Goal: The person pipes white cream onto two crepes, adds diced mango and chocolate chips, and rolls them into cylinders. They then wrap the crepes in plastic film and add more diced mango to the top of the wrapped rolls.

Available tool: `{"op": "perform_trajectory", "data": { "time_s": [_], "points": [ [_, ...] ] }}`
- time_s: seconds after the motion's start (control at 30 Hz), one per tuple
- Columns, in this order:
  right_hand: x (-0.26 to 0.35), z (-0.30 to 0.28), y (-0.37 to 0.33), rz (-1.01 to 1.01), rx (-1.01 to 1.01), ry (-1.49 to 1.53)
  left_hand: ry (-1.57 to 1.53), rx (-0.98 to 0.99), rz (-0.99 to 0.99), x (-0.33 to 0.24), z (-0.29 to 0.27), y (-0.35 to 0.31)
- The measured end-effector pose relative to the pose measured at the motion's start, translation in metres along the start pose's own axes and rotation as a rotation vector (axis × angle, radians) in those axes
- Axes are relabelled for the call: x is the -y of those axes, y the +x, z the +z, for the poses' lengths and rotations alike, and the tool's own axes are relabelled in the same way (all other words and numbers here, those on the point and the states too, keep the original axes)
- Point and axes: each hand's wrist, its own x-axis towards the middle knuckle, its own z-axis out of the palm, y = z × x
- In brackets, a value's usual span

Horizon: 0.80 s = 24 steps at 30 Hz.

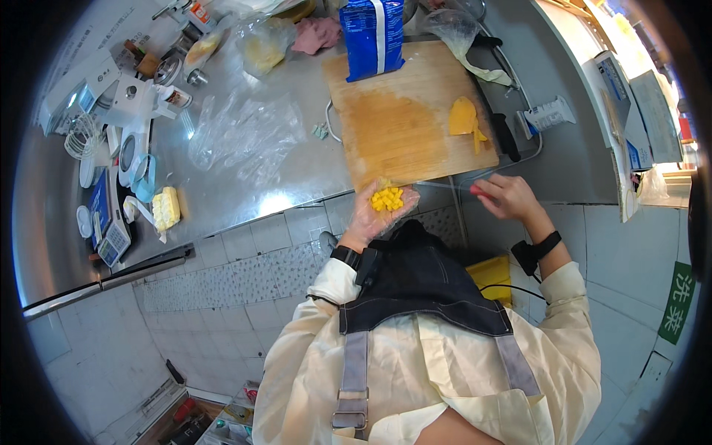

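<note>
My left hand (363,222), in a clear plastic glove, is cupped palm-up at the near edge of the wooden cutting board (393,141). A small heap of diced yellow fruit (386,199), which looks like mango, rests in its palm. To the right, my right hand (513,199) is closed around the red handle of a knife (480,191). The thin blade points left toward the board's near edge and is hard to make out. Flat orange-yellow fruit peels (463,119) lie on the board's right side, and its middle looks wet.
A blue packet (371,44) stands on the board's far edge. A black-handled knife (504,137) lies along the right side. Crumpled clear plastic (252,137) covers the steel counter to the left. Farther left are a block of butter (166,209), a scale (115,241) and a whisk (83,135).
</note>
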Motion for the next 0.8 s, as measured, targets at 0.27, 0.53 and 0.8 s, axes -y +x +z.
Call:
{"op": "perform_trajectory", "data": {
  "time_s": [0.27,0.53,0.8],
  "points": [
    [0.006,-0.02,-0.026,-0.068,-0.074,-0.069,0.178,-0.053,-0.011,-0.008,0.01,-0.019],
    [-0.007,0.025,-0.006,0.45,-0.357,-0.146,-0.102,0.082,0.201,-0.028,0.056,-0.053],
    [0.014,0.081,0.056,0.564,-0.3,-0.261,-0.257,0.191,0.666,-0.06,0.083,-0.172]
  ]
}}
